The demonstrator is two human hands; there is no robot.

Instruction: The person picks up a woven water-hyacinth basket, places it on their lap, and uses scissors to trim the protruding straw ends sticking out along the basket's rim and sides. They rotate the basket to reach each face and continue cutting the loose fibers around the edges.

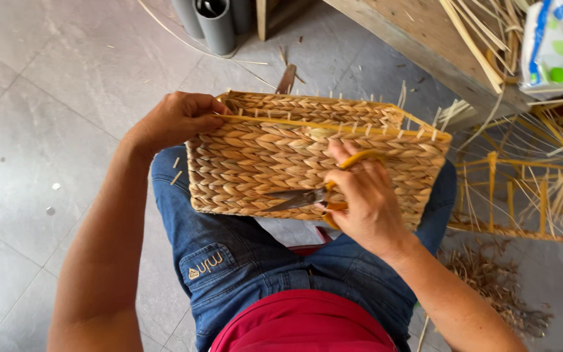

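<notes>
Grey tile floor (66, 130), scraps around. Woven rectangular basket (307, 156) rests on the person's lap. Left hand (177, 120) clamps its rim corner; right hand (363, 195) grips yellow-handled scissors (307, 197), blades flat on the basket's side. Best to snip protruding ends flush, basket held steady.

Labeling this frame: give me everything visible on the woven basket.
The woven basket is rectangular, of thick tan braided fibre over a yellowish frame, with short stubs poking up along the rim. It rests tilted on the person's denim-clad lap. The left hand grips its left rim corner; the right hand holds orange-handled scissors against its side.
</notes>
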